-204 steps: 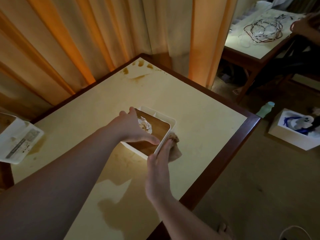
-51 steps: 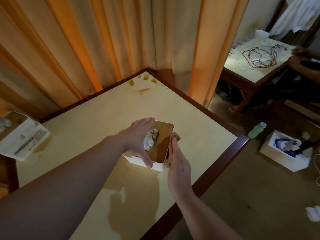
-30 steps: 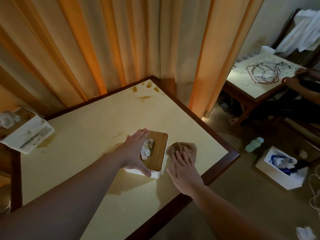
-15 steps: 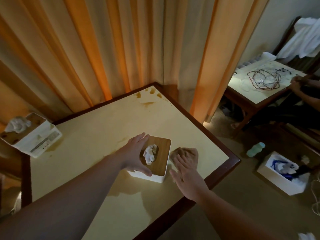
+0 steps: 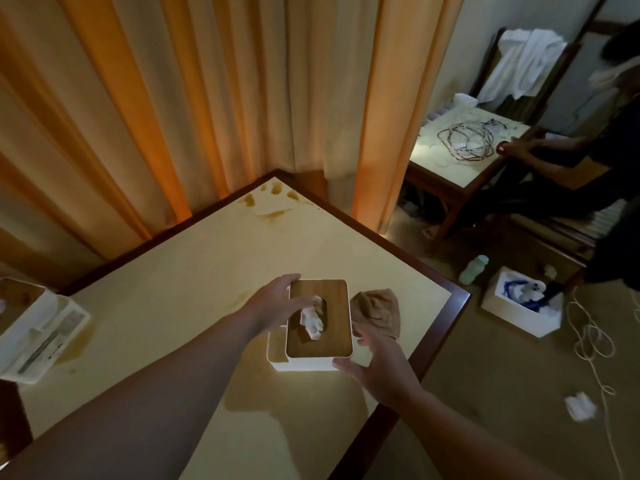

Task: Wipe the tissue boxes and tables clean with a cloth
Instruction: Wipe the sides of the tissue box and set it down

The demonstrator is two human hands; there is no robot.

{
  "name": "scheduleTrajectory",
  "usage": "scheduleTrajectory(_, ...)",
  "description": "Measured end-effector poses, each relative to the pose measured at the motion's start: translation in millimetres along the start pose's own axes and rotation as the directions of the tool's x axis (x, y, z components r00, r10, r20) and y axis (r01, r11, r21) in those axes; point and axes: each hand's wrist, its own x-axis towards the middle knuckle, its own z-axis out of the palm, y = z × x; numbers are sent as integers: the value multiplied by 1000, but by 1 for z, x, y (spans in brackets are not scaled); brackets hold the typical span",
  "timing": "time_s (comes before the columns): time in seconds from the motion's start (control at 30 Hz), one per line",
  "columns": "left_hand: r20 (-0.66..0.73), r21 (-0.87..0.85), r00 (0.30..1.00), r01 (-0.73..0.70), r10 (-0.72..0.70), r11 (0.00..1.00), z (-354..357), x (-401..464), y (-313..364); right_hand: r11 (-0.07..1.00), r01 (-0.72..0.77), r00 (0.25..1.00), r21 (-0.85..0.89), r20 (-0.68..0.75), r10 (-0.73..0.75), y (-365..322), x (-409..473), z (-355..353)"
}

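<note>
A white tissue box with a wooden lid [image 5: 320, 341] stands near the right edge of the cream table [image 5: 194, 292], and a crumpled tissue [image 5: 311, 320] sticks out of its slot. My left hand [image 5: 277, 304] rests on the lid's left side with its fingers stretched over the wood. A brown cloth [image 5: 377, 310] lies bunched on the table just right of the box. My right hand [image 5: 381, 367] hovers spread at the box's near right corner. Its thumb is at the box's front edge and its fingertips are by the cloth's near edge, holding nothing.
A second white tissue box [image 5: 34, 327] sits at the table's left edge beside a brown smear. Brown stains [image 5: 273, 200] mark the far corner. Curtains hang behind. On the right are a table with cables [image 5: 464, 140], a seated person, and a floor box [image 5: 526, 306].
My right hand has left the cloth lying on the table and drawn back to the box's near right corner. The box is turned squarer to me, with my left hand still on its lid.
</note>
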Motion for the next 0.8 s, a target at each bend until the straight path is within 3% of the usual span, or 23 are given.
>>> scheduleTrajectory(0.23,-82,-85,995,43,-50,995,-18,-10,-14,981,-81,988,174,-118,103,0,12,-12)
scheduleTrajectory(0.4,-164,-175,985,30,-59,984,-21,-31,-35,958,-3,986,285,-161,51,1,38,-11)
scheduleTrajectory(0.5,-191,-153,980,27,-56,988,-19,-44,-46,926,-47,978,374,-171,118,-10,54,-10)
scheduleTrajectory(0.57,-178,-140,983,28,-53,990,-16,-51,-49,913,-98,974,396,-151,170,-13,64,-11)
scheduleTrajectory(0.8,-83,-126,996,30,-41,992,-11,-59,-60,928,-80,995,364,-31,98,-23,65,-11)
